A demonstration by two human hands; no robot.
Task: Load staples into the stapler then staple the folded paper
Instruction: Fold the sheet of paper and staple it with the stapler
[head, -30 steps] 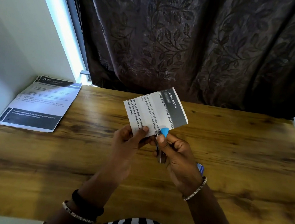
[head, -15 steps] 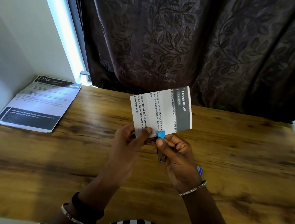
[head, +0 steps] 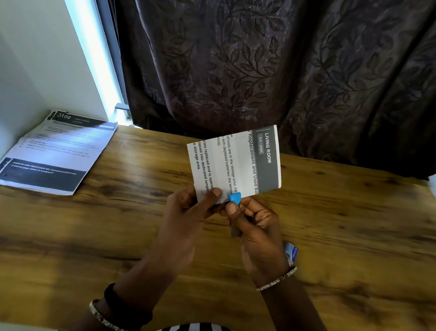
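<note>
Blue-tipped stapler [head: 234, 198] w/ creased folded paper [head: 235, 164]

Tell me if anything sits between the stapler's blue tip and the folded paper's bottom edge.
Nothing visible does. The stapler, gripped in the right hand, already meets the bottom edge of the folded paper, right beside the left hand thumb that pinches it. Whether the edge sits inside the stapler cannot be told.

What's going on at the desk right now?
A person holds a folded paper up above the wooden desk, the left hand pinching its lower edge. The right hand grips a small blue stapler with its tip at that same edge. More printed sheets lie at the desk's far left.
</note>
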